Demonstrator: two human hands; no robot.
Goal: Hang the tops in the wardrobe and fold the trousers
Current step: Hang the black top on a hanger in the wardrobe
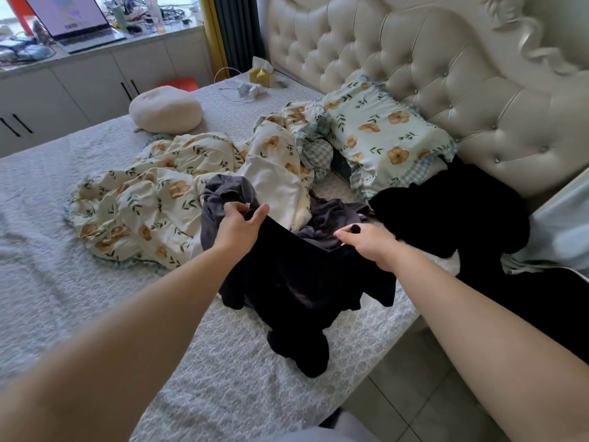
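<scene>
- Silver laptop [73, 20], upper left of the frame: its lit screen shows a pale graphic with a dark line of writing under it, too small to read.
- The black garment [296, 282] sits at the centre of the frame, lifted by its top edge. It is plain, dark and crumpled, and its lower folds trail onto the white textured bed cover [95, 250] near the bed's edge. I cannot tell whether it is a top or trousers.
- A grey garment [223, 199] lies bunched just behind it, against the floral quilt [143, 199].
- A second black garment [462, 212] is heaped at centre right, below the floral pillow [382, 135].
- The left hand [237, 224] pinches the black garment's top edge between thumb and fingers, its fingers only partly closed.
- The right hand [369, 247] grips the same edge, its fingers curled tightly round the cloth.
</scene>
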